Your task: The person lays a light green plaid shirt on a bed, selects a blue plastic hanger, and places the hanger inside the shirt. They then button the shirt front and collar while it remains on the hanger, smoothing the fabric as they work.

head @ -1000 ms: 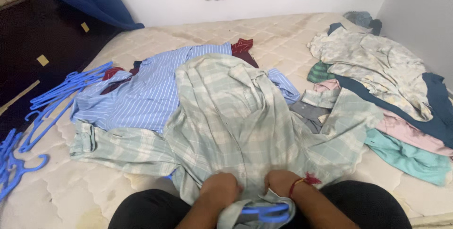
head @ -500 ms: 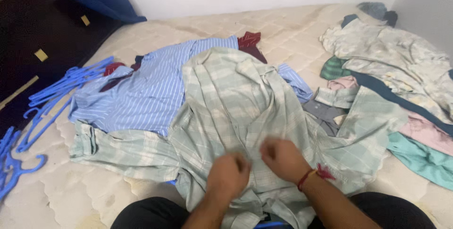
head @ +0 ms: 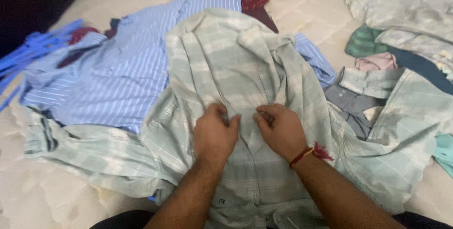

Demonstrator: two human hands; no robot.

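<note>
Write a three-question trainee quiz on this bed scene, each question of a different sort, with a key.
1. True or false: both hands rest on the pale green plaid shirt.
2. Multiple choice: what lies directly left of that shirt? A) a blue striped shirt B) a yellow towel C) a black jacket
3. Fill in: the red thread band sits on the ____ wrist.

Key:
1. True. The left hand and right hand pinch the fabric along the shirt's front, close together.
2. A. The blue striped shirt is spread out there, with blue hangers beyond it at the mattress edge.
3. Right. The red thread band circles the right wrist.
</note>
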